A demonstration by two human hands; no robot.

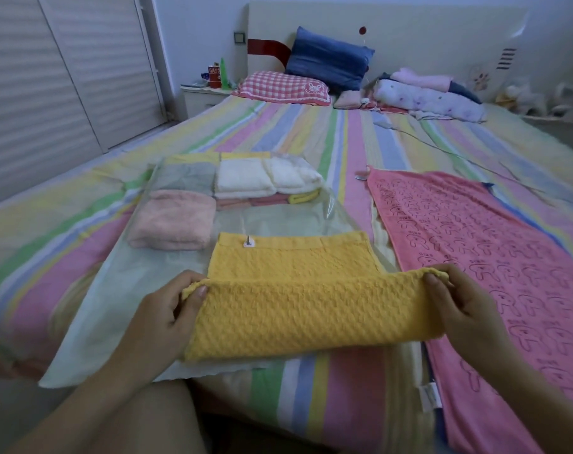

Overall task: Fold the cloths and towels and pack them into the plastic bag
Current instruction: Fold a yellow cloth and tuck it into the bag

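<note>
From the head camera, two hands work on one yellow towel [305,309]. The left hand [167,309] pinches the towel's left near corner between thumb and curled fingers. The right hand [455,303] pinches the right near corner the same way. Between them the near part of the towel is stretched out wide. Its far part lies flat, with one small white label [248,241] at the far edge.

The towel rests on the near part of one clear plastic bag [131,290], which lies flat on the bed [278,126] with its striped sheet. In the far end of the bag are three plain bundles: one folded pink towel [173,221] on the left, one folded grey cloth [183,178] behind it, and one thick white towel [265,176] to the right. The white towel sits on a low stack [278,198] showing pink and yellow edges; how many pieces that stack has cannot be told.

Just to the right of the bag, one large pink towel with a rabbit pattern [475,240] lies spread flat on the bed.

At the head of the bed are two pillows, one blue pillow [327,60] leaning on the headboard and one red-checked pillow [278,86] in front of it. On the nightstand [196,99] to the left stand one red can [214,77] and one green bottle [224,72].
</note>
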